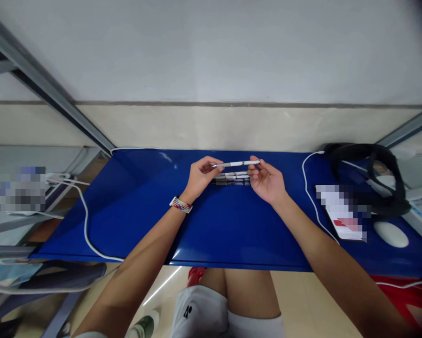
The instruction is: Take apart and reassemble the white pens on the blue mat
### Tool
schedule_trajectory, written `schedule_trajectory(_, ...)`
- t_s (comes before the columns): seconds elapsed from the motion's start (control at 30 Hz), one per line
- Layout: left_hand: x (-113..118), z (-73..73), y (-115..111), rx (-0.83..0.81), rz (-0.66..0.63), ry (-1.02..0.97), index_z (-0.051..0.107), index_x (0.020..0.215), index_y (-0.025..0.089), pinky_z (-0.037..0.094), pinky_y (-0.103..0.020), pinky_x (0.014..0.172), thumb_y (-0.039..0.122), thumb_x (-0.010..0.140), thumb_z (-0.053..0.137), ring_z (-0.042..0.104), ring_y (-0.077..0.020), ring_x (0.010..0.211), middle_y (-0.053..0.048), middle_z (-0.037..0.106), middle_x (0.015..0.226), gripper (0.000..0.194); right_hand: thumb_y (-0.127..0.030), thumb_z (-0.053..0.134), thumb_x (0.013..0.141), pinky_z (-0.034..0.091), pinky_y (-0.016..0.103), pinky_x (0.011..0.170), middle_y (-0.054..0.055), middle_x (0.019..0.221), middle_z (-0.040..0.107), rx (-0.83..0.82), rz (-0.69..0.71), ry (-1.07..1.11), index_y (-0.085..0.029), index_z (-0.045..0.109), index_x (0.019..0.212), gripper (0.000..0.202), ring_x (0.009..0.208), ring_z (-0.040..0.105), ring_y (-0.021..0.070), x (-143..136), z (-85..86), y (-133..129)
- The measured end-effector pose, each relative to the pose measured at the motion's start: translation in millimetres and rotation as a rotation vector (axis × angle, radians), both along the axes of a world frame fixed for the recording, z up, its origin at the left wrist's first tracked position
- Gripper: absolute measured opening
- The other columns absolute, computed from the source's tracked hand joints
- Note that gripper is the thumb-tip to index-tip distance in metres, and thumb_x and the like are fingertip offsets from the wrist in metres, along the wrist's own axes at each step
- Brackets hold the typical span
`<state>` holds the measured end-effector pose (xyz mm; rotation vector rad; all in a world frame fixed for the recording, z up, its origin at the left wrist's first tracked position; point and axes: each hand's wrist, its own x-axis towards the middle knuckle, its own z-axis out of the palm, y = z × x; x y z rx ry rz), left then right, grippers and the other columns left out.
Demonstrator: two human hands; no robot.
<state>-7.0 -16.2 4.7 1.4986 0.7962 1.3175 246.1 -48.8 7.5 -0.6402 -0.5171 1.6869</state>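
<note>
A white and grey pen (236, 164) is held level above the blue desk (211, 225), one end in each hand. My left hand (201, 177), with a colourful woven band at the wrist, pinches the grey end between thumb and fingers. The fingertips of my right hand (267, 179) grip the white end. Just below the held pen, several more pens (231, 177) lie side by side on the desk, white ones nearer the wall and dark ones nearer me. Both hands partly cover the ends of these pens.
At the right are a phone (343, 218) with a lit screen, a white mouse (390, 234) and a black headset-like strap (369, 178). White cables cross the desk's left (87, 225) and right (311, 195) sides. A pale wall stands behind the desk.
</note>
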Motion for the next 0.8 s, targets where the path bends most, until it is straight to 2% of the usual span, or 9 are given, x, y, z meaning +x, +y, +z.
schedule_trajectory(0.13,0.5,1.0,-0.2,-0.012,-0.004,-0.002,0.083,0.099,0.021,0.06,-0.034,0.086,0.039,0.085,0.095,0.076,-0.0183,0.09,-0.005,0.083,0.098,0.025,-0.022,0.071,0.1,0.061,0.012,0.058,0.0,0.078,0.072,-0.005,0.025,0.052,-0.019,0.075,0.105,0.007,0.063,0.067,0.0077,-0.3,4.3,-1.4)
schedule_trajectory(0.3,-0.6,2.7,0.0,-0.023,0.02,0.016,0.083,0.1,0.021,0.059,-0.033,0.081,0.041,0.085,0.095,0.076,-0.0191,0.087,-0.005,0.083,0.097,0.028,-0.027,0.069,0.102,0.067,0.015,0.065,0.003,0.084,0.078,-0.073,0.025,0.118,-0.015,0.076,0.119,0.022,0.066,0.073,0.0094,-0.8,9.1,-3.0)
schedule_trajectory(0.47,-0.8,2.4,0.0,-0.017,0.013,0.022,0.083,0.1,0.022,0.06,-0.035,0.084,0.041,0.085,0.094,0.076,-0.0199,0.09,-0.006,0.083,0.098,0.027,-0.019,0.067,0.102,0.065,0.011,0.063,0.001,0.079,0.076,-0.072,0.025,0.121,-0.018,0.077,0.107,0.011,0.064,0.071,0.0073,-1.9,5.8,-2.0)
schedule_trajectory(0.8,0.2,2.5,-0.7,-0.012,0.008,0.022,0.083,0.1,0.022,0.06,-0.035,0.085,0.041,0.084,0.095,0.076,-0.0189,0.09,-0.005,0.083,0.097,0.027,-0.025,0.072,0.1,0.068,0.014,0.068,0.002,0.086,0.082,-0.039,-0.004,0.069,-0.019,0.078,0.113,0.015,0.069,0.076,0.0086,-0.5,2.5,-1.7)
